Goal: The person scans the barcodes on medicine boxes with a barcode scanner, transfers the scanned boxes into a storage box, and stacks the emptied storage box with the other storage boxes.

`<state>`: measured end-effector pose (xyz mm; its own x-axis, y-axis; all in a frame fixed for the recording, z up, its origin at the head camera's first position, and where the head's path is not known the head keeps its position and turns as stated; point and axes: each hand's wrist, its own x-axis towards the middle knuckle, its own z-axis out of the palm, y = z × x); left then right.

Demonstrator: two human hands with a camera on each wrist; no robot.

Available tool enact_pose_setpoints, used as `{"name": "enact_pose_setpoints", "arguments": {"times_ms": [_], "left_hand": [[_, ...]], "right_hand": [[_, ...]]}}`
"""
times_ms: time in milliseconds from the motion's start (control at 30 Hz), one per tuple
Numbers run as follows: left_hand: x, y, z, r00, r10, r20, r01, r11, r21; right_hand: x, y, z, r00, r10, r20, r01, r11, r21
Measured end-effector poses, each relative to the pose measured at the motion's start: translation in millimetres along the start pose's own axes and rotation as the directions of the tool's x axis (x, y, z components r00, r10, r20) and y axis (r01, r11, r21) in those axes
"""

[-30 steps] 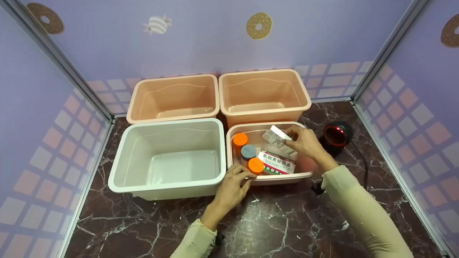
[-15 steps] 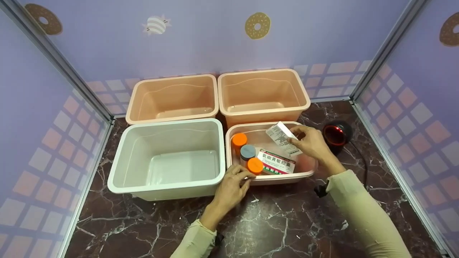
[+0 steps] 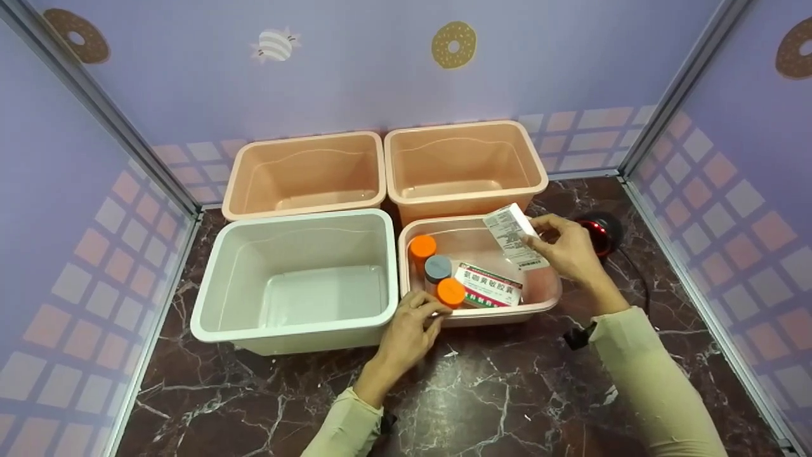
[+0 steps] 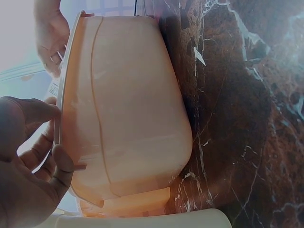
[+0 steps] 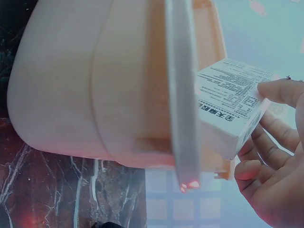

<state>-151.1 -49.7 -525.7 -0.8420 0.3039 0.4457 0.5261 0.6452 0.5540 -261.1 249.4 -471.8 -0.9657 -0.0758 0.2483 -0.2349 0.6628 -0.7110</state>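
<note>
My right hand [image 3: 566, 251] pinches a white medicine box [image 3: 512, 236] by its side, thumb on one face and fingers behind. The box is tilted and overlaps the right rim of a small pale pink bin [image 3: 495, 312] in the head view; printed text covers its face [image 5: 230, 92]. My left hand [image 3: 411, 329] grips the bin's near left rim, thumb and fingers on either side of it in the left wrist view. Inside the bin stand two orange-capped bottles and a grey-capped bottle [image 3: 438, 268]. Beside them lies another medicine box [image 3: 490, 285], white with green and red.
A pale grey-green bin [image 3: 295, 333] stands left of the pink one. Two peach bins, left [image 3: 304, 209] and right [image 3: 469, 200], stand behind, against the patterned wall. A black scanner [image 3: 602, 230] with red lights and a cable sits to the right on the dark marbled tabletop [image 3: 469, 406].
The right hand has lifted the white medicine box up and to the right, from inside the pink bin to over its right rim. The left hand stays at the rim.
</note>
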Motion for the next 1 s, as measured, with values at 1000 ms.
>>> {"name": "enact_pose_setpoints", "arguments": {"times_ms": [1000], "left_hand": [[1.1, -0.8, -0.1, 0.999, -0.024, 0.024, 0.024, 1.0, -0.004]], "right_hand": [[-19.3, 15.9, -41.7, 0.974, 0.11, -0.198, -0.086, 0.988, 0.127]]}}
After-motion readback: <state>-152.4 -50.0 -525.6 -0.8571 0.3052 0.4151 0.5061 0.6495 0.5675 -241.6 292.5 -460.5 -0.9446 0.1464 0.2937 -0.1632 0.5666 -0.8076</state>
